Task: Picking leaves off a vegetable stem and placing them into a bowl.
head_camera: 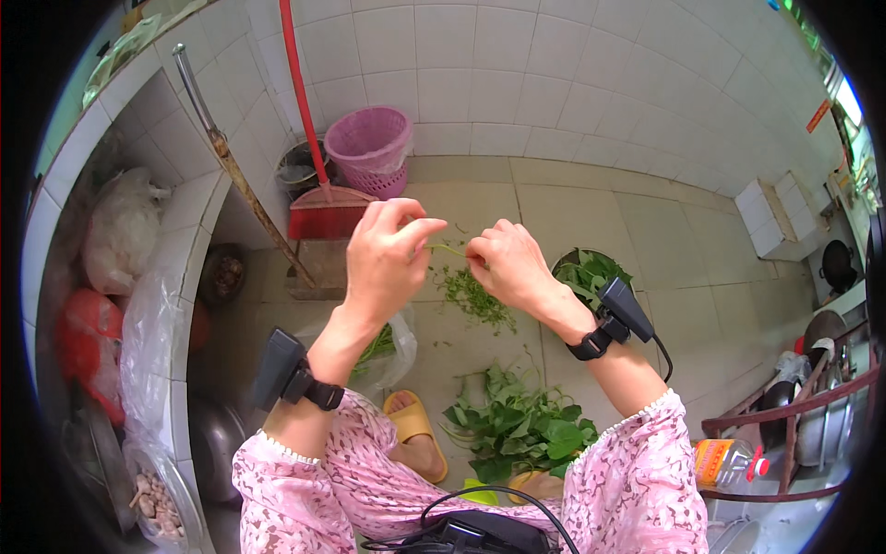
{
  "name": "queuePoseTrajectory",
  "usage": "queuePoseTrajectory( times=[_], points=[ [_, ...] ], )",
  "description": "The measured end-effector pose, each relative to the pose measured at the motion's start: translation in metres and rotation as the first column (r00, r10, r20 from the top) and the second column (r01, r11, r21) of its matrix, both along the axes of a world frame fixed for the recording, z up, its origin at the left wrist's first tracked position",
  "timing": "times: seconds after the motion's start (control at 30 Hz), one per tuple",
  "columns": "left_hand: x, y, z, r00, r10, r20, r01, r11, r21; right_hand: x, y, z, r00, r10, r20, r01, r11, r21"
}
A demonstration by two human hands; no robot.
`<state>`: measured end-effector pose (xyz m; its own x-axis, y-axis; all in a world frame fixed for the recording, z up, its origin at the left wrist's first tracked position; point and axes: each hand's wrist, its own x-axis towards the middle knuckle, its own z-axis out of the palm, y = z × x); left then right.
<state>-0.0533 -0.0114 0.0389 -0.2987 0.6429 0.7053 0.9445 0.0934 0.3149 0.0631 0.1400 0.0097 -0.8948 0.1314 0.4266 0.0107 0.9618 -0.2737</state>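
Observation:
A thin green stem [445, 248] spans the gap between my two hands above the floor. My right hand [511, 266] pinches one end between thumb and fingertips. At the other end, my left hand [386, 253] holds it near the thumb, its index finger raised; the exact contact is hidden. Below my hands lies a scatter of small green stem pieces [476, 294]. A pile of leafy greens [522, 422] rests on the floor by my feet. Past my right wrist, a round container holds picked leaves [594, 275]. Green stems [377, 348] lie in a clear plastic bag [405, 346] under my left forearm.
A red-handled broom [302, 90], a dustpan [318, 266] and a pink plastic basket [370, 149] stand by the tiled wall. Tiled shelving with bags [124, 232] runs along the left. A rack [789, 408] with pots and a plastic bottle [723, 462] are at right.

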Motion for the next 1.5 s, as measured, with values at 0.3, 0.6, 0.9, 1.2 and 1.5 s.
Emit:
queuePoseTrajectory(
  times=[0.3,0.6,0.9,1.2,1.5],
  points=[
    [0.02,0.016,-0.021,0.993,-0.096,0.071,0.112,0.959,-0.259,0.014,0.005,0.002,1.0,-0.01,-0.004,0.011,0.92,0.392],
    [0.041,0.059,-0.033,0.98,-0.198,0.036,0.201,0.954,-0.224,0.046,0.023,0.014,0.997,-0.027,-0.078,0.052,0.941,0.335],
    [0.075,0.133,-0.022,0.354,-0.271,0.895,0.525,0.85,0.05,0.124,0.081,0.024,0.977,-0.207,-0.042,0.207,0.978,-0.001],
    [0.139,0.232,-0.094,-0.14,-0.217,0.966,0.316,0.915,0.251,0.275,0.154,-0.028,0.694,-0.679,0.239,0.672,0.73,0.123],
    [0.16,0.253,-0.128,0.394,-0.188,0.9,0.581,0.81,-0.085,0.28,0.15,-0.029,0.729,-0.649,0.219,0.679,0.726,-0.107]
  ],
)
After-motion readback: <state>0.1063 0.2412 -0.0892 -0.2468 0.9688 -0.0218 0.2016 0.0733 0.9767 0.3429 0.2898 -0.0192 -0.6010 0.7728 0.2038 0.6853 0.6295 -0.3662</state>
